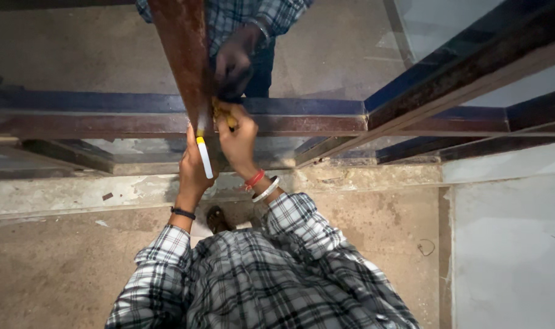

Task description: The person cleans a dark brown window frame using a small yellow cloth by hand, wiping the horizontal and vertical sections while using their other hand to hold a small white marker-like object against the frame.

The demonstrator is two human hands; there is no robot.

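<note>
— How many hands are showing?
— Three: left hand [192, 164], right hand [238, 137], and another person's hand [233, 61] at upper centre.
— Tools?
— One white-and-yellow marker [204, 157] is showing.

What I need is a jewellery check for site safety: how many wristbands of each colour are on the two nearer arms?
Black band, left wrist: 1
Red band, right wrist: 1
White bangle, right wrist: 1
Total: 3
</note>
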